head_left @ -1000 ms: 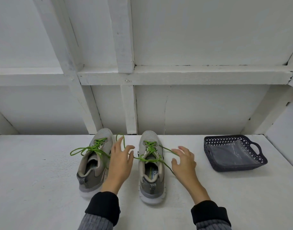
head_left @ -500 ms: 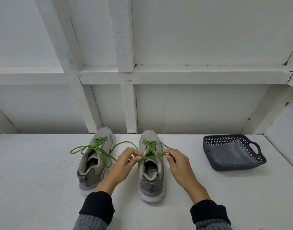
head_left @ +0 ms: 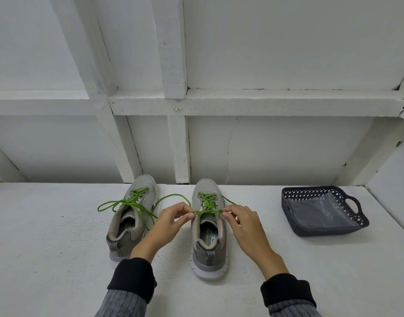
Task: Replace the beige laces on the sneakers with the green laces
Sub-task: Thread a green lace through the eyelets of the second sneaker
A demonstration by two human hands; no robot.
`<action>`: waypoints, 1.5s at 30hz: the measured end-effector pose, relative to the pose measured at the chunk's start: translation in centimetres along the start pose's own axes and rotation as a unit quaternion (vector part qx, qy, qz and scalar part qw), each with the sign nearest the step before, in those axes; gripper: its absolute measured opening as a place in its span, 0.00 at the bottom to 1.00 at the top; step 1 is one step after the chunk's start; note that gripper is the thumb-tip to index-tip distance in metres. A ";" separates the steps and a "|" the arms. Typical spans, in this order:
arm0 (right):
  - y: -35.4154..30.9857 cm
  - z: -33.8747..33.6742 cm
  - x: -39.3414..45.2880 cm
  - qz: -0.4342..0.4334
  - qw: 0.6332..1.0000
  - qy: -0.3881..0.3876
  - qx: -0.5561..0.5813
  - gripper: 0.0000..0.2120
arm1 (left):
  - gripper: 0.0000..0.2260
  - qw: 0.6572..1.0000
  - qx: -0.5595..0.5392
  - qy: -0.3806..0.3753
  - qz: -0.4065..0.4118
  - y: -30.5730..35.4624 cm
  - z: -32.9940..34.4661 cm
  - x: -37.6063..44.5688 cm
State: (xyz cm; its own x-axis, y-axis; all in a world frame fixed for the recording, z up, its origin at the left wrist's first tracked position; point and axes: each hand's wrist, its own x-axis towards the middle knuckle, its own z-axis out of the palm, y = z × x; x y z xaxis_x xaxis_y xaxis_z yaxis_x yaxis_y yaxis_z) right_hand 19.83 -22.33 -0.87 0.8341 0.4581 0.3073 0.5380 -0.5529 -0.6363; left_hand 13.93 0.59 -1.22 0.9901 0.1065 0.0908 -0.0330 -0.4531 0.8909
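Two grey sneakers stand side by side on the white surface, toes toward the wall. The left sneaker point(head_left: 130, 216) carries a green lace point(head_left: 127, 203) whose loose loops trail out to its left. The right sneaker point(head_left: 209, 225) is threaded with a second green lace point(head_left: 206, 202). My left hand point(head_left: 171, 220) pinches one end of that lace just left of the shoe's collar. My right hand point(head_left: 241, 219) pinches the other end at the right. Between my fingertips the two ends cross, pulled taut over the tongue. No beige lace is in view.
A dark perforated basket point(head_left: 356, 225) with a clear plastic bag inside sits on the surface to the right. A white wall with wooden beams point(head_left: 180, 147) rises right behind the shoes' toes. The white surface point(head_left: 47, 248) stretches left and toward me.
A second ago both hands were open beside the right sneaker with the lace slack. They have since closed on the lace ends and drawn them tight across the tongue.
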 end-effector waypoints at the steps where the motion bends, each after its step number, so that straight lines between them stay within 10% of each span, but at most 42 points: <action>1: 0.0 0.0 0.0 0.001 1.000 0.001 0.008 0.08 | 0.05 1.000 -0.005 0.000 -0.004 0.0 0.0 0.1; 10: 1.3 -0.6 -0.2 0.042 0.996 0.057 -0.048 0.08 | 0.09 0.984 0.041 0.161 -0.071 0.2 -0.1 0.0; 29: -7.3 -3.3 3.4 0.080 0.837 0.068 0.538 0.09 | 0.10 0.919 -0.373 0.098 0.083 8.9 0.6 1.1; 45: -5.4 -2.1 3.7 0.118 0.908 0.080 0.393 0.12 | 0.09 0.976 -0.139 0.164 0.037 7.7 1.3 1.1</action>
State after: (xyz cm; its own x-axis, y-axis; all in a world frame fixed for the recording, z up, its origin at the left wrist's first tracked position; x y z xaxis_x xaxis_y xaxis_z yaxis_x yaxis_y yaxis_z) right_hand 20.21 -19.11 5.23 0.9561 0.2487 0.1551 0.1410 0.0738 -0.9873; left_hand 14.92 -3.94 5.15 0.8888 0.3804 0.2556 -0.1828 -0.2172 0.9589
